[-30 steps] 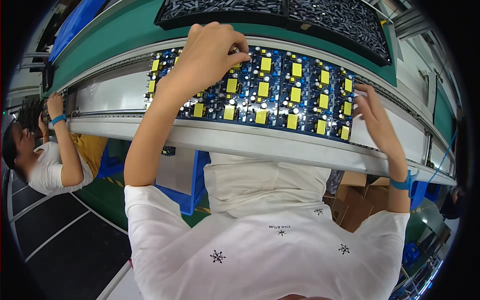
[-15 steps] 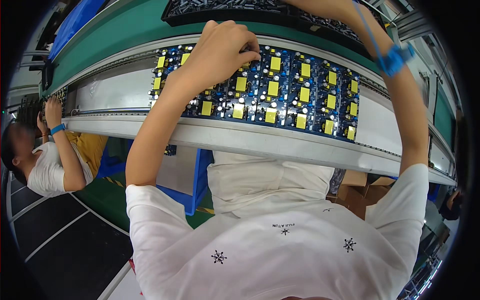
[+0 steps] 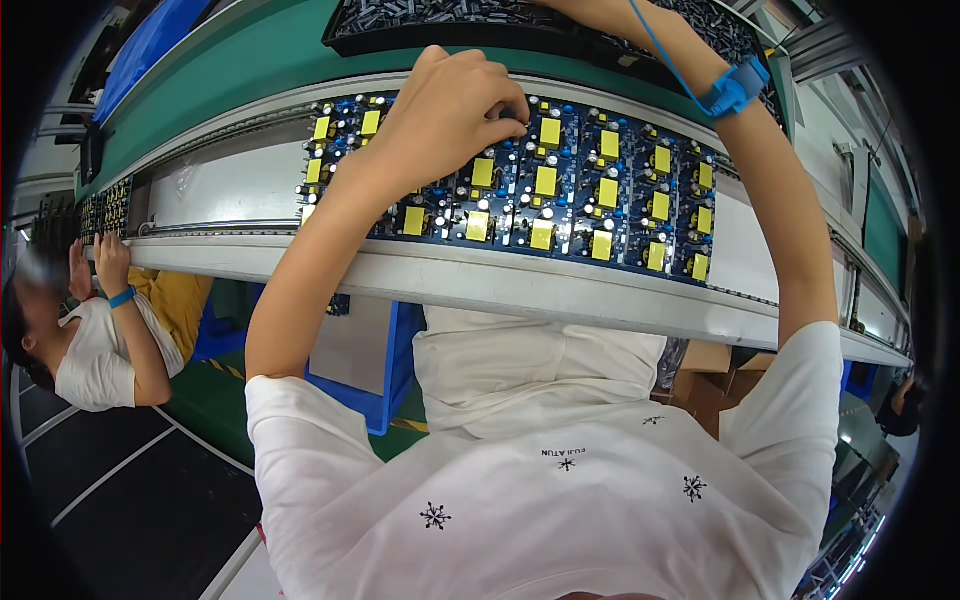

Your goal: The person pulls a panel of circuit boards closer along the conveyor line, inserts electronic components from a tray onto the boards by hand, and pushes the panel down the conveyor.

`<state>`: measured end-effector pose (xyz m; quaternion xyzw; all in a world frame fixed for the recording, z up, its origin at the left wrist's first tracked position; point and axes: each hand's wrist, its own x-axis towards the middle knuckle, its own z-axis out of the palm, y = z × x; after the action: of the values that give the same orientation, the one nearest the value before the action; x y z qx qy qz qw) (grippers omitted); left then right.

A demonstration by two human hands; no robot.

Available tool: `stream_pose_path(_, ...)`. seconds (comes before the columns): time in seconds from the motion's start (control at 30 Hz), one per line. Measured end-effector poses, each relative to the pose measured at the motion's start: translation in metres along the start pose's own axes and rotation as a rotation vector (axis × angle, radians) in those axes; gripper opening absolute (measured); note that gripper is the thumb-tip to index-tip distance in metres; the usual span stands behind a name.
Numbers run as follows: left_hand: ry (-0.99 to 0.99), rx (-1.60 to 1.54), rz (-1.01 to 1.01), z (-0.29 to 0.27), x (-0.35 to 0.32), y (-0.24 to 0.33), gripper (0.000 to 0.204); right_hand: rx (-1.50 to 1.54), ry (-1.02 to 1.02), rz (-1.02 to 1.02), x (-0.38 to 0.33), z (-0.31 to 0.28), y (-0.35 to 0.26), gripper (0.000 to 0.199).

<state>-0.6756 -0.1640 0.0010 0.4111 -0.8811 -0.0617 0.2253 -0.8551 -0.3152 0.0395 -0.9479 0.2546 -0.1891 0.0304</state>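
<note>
A row of joined blue circuit boards (image 3: 588, 215) lies across the conveyor rails, carrying yellow block-shaped parts and small round capacitors. My left hand (image 3: 455, 112) is over the far left-middle part of the boards. Its fingers curl down with the thumb close to the forefinger; whatever is between the tips is hidden. My right arm, with a blue wrist strap (image 3: 735, 88), reaches over the right end of the boards to the top edge. There my right hand (image 3: 590, 12) is mostly cut off beside the black tray (image 3: 440, 38) of small dark cylindrical components, its fingers out of sight.
Metal conveyor rails (image 3: 480, 265) run left to right in front of me. Behind them is a green bench surface (image 3: 250, 75). A blue bin (image 3: 395, 370) stands below the near rail, with cardboard boxes (image 3: 700, 385) to the right. At left, a co-worker (image 3: 110, 350) handles similar boards.
My right arm has swung left along the black tray, its wrist strap moving left and up. My left hand has shifted slightly right over the boards. The co-worker's hands have moved a little.
</note>
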Motion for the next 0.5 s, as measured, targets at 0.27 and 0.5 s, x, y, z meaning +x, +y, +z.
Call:
stream_pose_path(0.27,0.283,-0.401,-0.183,0.0,0.025,-0.052,0.015,0.523,-0.272,0.339,-0.078,-0.015,-0.042,0.025)
stream_pose_path(0.5,0.275,0.035,-0.102,-0.023,0.049,-0.126,0.015,1.135,-0.25,0.496,-0.107,-0.011,-0.102,0.018)
